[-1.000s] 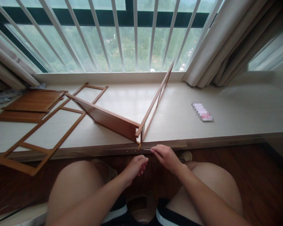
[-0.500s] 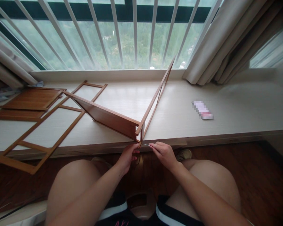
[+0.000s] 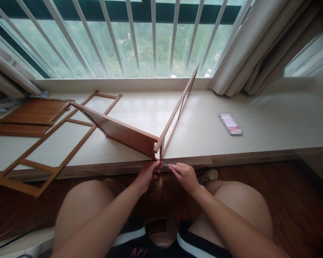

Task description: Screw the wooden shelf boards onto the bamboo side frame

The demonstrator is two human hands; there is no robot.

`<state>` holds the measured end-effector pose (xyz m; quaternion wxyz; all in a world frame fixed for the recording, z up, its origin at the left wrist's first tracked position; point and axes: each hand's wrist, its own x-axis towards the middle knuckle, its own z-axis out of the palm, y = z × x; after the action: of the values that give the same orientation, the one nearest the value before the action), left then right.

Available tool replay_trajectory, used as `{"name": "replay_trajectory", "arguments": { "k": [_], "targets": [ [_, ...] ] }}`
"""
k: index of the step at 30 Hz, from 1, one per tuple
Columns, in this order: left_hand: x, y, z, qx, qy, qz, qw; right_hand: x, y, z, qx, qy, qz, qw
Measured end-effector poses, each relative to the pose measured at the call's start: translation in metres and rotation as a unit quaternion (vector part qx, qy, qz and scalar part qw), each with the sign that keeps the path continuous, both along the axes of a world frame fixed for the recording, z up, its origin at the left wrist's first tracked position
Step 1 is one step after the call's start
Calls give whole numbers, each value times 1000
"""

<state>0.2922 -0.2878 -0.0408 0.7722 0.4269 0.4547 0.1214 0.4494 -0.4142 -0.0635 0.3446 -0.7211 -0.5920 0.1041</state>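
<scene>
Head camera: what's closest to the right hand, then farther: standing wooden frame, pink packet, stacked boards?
1. Standing wooden frame, just ahead of the right hand pinching a thin pin.
2. Pink packet, right along the ledge.
3. Stacked boards, far left.

Smooth brown wood panel, pale matt wood-grain sill

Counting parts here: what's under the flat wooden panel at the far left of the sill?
A second wooden panel lies under the top panel, its near edge showing. Anything beneath the pair is covered.
</scene>
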Motion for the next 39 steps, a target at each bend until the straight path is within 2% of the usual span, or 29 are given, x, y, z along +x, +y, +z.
{"name": "replay_trajectory", "arguments": {
  "k": [23,39],
  "targets": [
    [2,-1,-5,8,1,2,1000,-1,-3,-1,24,64,-16,998],
    [4,-2,-2,14,-2,3,1000,-4,-5,2,12,55,-13,998]
  ]
}}
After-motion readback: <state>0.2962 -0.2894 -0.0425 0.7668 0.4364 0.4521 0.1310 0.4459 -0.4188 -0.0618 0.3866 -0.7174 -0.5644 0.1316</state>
